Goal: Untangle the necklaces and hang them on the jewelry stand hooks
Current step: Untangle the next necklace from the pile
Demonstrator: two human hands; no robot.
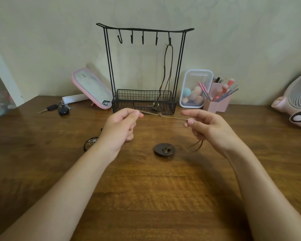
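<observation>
Two bare forearms reach from the near edge over the wooden tabletop (146, 197).

Round dark pendant (164, 149) lies flat on the tabletop between the hands, slightly nearer than both; small metal ring at its centre. Brown cord loops run from it up to the right.

Left hand (122, 126): thumb and forefinger pinched together on one end of a thin tan cord (165, 116). Right hand (205, 126): fingertips pinched on the other end. The cord is stretched nearly level between the two hands, raised off the tabletop, with a small knot about midway. Cord loops also hang below the right hand toward the pendant.

Left of the left wrist: a dark cord necklace with a silver flower charm (91, 141) on the tabletop, partly hidden by the forearm.

Farther back, centre: black wire jewelry stand (144, 70) with a mesh basket base and five hooks on its top bar. The rightmost hook carries one brown cord necklace (169, 66); its lower end drops into the basket. The other four hooks are bare.

Far left: car keys (56, 107) and a pink-rimmed mirror (92, 87) leaning back. Far right: clear container of makeup sponges (195, 89), pink brush holder (219, 100), pink fan (297, 101) at the frame edge.
</observation>
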